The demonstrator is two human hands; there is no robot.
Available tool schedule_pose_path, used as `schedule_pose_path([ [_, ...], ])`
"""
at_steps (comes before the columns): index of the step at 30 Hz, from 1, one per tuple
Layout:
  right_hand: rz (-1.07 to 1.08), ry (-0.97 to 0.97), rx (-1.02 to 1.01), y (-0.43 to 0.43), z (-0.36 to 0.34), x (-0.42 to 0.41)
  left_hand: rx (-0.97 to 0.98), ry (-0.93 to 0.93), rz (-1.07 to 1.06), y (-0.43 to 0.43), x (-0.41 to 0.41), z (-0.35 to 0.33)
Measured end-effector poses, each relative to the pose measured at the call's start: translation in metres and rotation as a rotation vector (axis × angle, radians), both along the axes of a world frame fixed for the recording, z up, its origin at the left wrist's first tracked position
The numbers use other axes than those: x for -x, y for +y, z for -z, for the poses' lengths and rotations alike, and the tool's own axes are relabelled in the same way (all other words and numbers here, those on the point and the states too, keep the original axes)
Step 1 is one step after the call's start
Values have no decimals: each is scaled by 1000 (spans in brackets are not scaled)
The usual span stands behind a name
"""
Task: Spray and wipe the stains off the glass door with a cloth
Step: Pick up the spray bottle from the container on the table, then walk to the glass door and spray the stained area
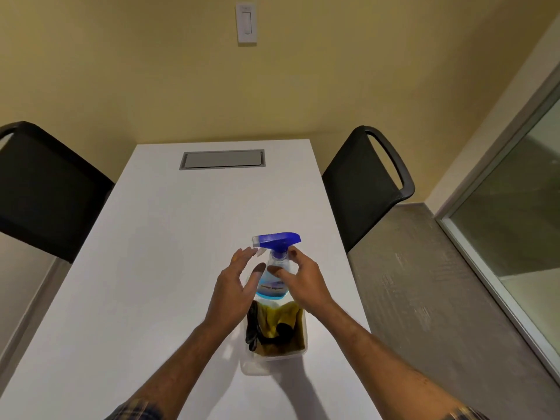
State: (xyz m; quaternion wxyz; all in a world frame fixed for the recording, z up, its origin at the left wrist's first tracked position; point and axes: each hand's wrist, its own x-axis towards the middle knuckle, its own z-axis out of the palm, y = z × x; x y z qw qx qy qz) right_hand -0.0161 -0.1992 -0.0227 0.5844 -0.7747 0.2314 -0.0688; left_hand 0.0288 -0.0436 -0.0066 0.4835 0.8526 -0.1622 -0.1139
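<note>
A clear spray bottle point(274, 277) with a blue trigger head and blue liquid stands upright at the far end of a clear plastic tub point(257, 366) on the white table point(157, 253). A yellow cloth point(283, 321) and a dark cloth lie in the tub. My right hand point(303, 278) curls around the bottle's neck and body, fingers touching it. My left hand point(233, 286) is open just left of the bottle, fingers spread, thumb near its side. The glass door point(515, 225) is at the right edge.
Two black chairs point(363, 183) point(42, 189) stand either side of the table. A grey cable hatch point(222, 159) is set in the far end of the tabletop. A light switch point(247, 22) is on the yellow wall. Grey carpet lies between table and door.
</note>
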Motion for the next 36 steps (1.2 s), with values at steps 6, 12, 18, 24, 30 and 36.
schedule_pose_path([
  [6, 57, -97, -44, 1, -55, 19, -89, 5, 175, 9, -2, -44],
  [12, 91, -186, 22, 7, -109, 45, -8, 59, 400, 4, 2, -81],
  [18, 226, -266, -25, 4, -153, 94, 71, 57, 605, -19, 22, -113],
  [24, 349, -315, -74, -10, -188, 163, 126, 109, 789, -59, 67, -137],
  [30, 431, -405, -115, -36, -222, 237, 149, 191, 1020, -109, 128, -161],
  [36, 341, -531, -150, -86, -242, 337, 97, 253, 1223, -166, 209, -186],
])
